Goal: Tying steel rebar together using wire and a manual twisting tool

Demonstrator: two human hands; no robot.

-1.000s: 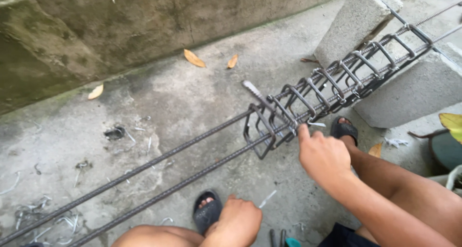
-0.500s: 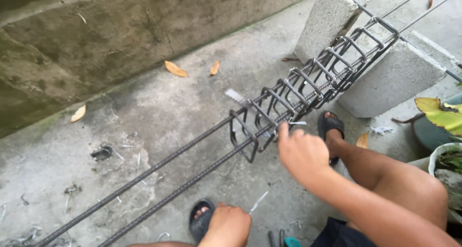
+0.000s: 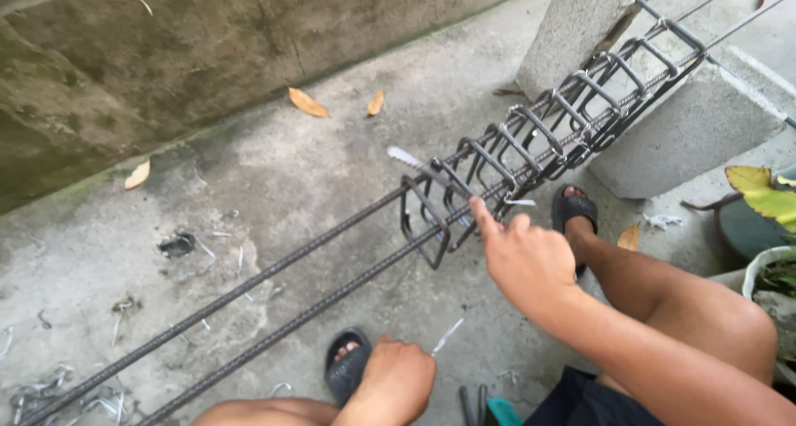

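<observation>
Right hand (image 3: 526, 260) out over the rebar cage (image 3: 531, 144), index finger extended and touching the near bar beside a pale wire tie (image 3: 521, 202), other fingers loosely curled, gripping nothing. Left hand (image 3: 396, 384) low at the bottom edge, clenched into a fist against the knee; whether anything lay inside it could not be told. Cage ahead of the right hand and up to the right, its nearest dark stirrup (image 3: 424, 223) just left of the fingertip. Long axis diagonal, from lower left to upper right: two ribbed long bars (image 3: 249, 314) bare across the concrete floor (image 3: 332, 169), then packed with square stirrups where propped on two grey concrete blocks (image 3: 696, 127). Black sandals (image 3: 348, 368) on both feet under the bars. Dry leaves (image 3: 308, 102) near the mossy wall (image 3: 166, 53); wire scraps (image 3: 99, 401) at lower left. Plant pots (image 3: 767, 268) at the right edge, holding green and yellow leaves.
</observation>
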